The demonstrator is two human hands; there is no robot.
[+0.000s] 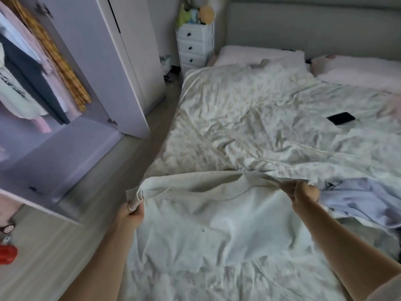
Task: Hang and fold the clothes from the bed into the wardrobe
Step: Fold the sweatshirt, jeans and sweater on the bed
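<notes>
A white top (217,224) with a ribbed beige waistband is stretched out flat over the near part of the bed (249,118). My left hand (132,213) grips the band's left corner at the bed's edge. My right hand (303,191) pinches the band's right end. A pale lilac garment (358,200) lies crumpled just right of my right hand. The open wardrobe (71,135) stands at the left, with several clothes (32,77) hanging inside.
A black phone (340,118) lies on the rumpled duvet at the right. Pink pillows (260,55) sit at the headboard. A white drawer unit (195,44) stands beside the bed. The wardrobe door (125,66) juts toward the bed. A red object (7,254) sits on the floor.
</notes>
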